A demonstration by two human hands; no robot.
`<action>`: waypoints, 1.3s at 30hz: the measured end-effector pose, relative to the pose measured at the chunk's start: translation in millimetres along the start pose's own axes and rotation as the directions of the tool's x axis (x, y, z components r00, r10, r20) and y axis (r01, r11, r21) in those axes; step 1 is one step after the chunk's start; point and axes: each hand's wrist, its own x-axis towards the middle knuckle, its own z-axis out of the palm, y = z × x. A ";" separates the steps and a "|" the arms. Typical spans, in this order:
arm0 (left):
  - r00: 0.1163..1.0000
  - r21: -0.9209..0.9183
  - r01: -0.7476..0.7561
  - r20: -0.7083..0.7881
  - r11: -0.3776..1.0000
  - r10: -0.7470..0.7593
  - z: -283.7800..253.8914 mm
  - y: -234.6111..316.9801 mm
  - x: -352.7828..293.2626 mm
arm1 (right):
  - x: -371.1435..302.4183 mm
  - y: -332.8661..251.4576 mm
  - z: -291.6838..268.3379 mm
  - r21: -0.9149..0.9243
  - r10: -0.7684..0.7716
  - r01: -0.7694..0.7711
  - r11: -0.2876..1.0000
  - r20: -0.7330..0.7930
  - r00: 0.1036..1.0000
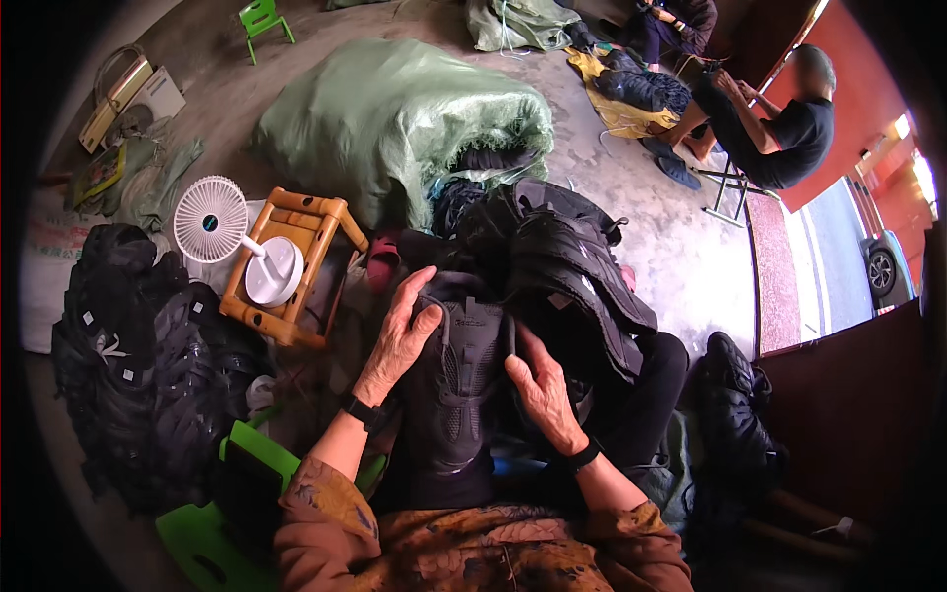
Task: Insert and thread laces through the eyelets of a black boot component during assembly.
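A black shoe upper point(459, 385) with mesh panels and laces lies over my lap, its toe end toward me. My left hand point(395, 335) holds its left side near the collar, thumb at the edge and fingers stretched out long. On the opposite side, my right hand point(547, 395) holds the edge between thumb and fingers; some fingertips are hidden behind the material. Just beyond my right hand is a stack of black shoe uppers point(582, 276), resting over my right leg.
A white fan point(274, 271) stands on a bamboo stool point(286, 326) to the left. Beside it are piled black uppers point(128, 365) and a green chair point(212, 543). A large green sack point(365, 128) lies ahead. Another person point(779, 128) sits at the far right.
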 end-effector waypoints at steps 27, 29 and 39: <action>0.986 0.546 -0.087 0.166 0.833 -0.006 15.8 66.8 -34.8 | -171.6 312.8 -185.0 -0.048 0.227 -0.495 0.868 -0.847 0.481; 0.986 0.504 -0.058 0.164 0.862 -0.029 23.3 65.7 -29.5 | -176.6 343.8 -195.5 -0.557 -0.104 -0.680 0.477 -0.804 0.586; 0.990 0.552 -0.046 0.138 0.832 -0.036 16.5 74.5 -25.0 | -209.3 297.9 -197.0 -0.449 0.414 -0.685 0.574 -0.563 0.716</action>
